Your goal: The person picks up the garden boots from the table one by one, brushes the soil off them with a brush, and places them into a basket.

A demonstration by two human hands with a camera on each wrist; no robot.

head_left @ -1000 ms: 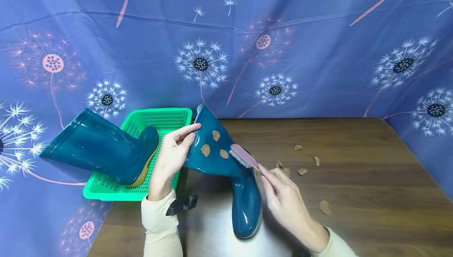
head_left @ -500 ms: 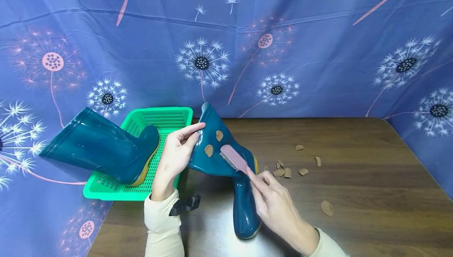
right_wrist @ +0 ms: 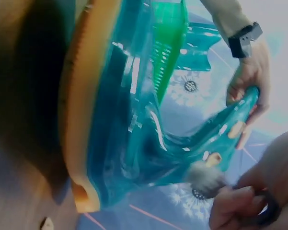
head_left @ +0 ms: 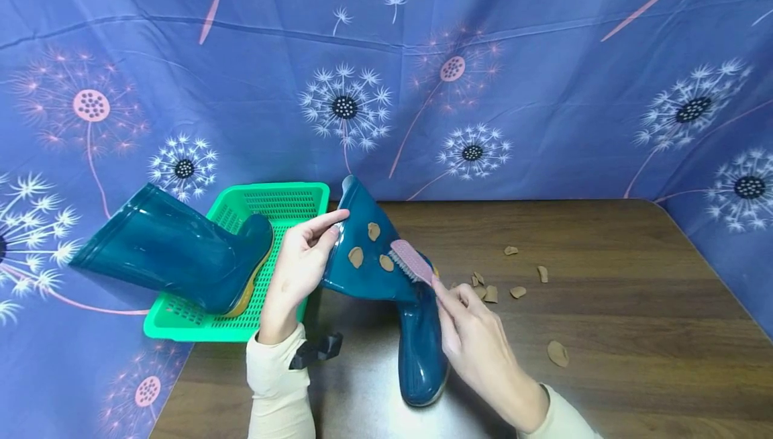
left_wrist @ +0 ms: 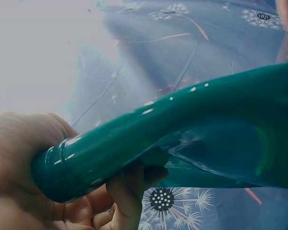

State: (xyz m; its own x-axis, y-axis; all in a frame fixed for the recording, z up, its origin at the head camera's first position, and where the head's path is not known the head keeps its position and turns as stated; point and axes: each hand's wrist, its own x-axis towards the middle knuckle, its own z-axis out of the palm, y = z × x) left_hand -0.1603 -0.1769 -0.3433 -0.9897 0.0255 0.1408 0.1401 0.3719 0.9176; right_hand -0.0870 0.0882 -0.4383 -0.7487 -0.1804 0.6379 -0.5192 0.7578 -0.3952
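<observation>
My left hand (head_left: 300, 264) grips the top of a teal rubber boot (head_left: 423, 358), its fingers wrapped around the shaft's rim in the left wrist view. Toe toward me, the boot tilts on the table with its shaft leaning up and left. Three tan flakes (head_left: 355, 257) stick to the shaft. In my right hand (head_left: 483, 348) is a pink brush (head_left: 413, 261), pinched by its handle. Its pale bristles touch or nearly touch the shaft beside the lowest flake (head_left: 386, 263). The right wrist view shows the bristles blurred and the boot's yellow sole (right_wrist: 81, 110).
A second teal boot (head_left: 175, 251) lies across a green plastic basket (head_left: 158, 323) at the left. Several loose tan flakes (head_left: 557, 354) are scattered over the wooden table (head_left: 634, 291) to the right. A blue dandelion-print cloth (head_left: 543, 90) hangs behind.
The brush slid up-left over the lowest flake, then back down-right, uncovering it. The boot and left hand shifted slightly right in the first half second, then stayed still.
</observation>
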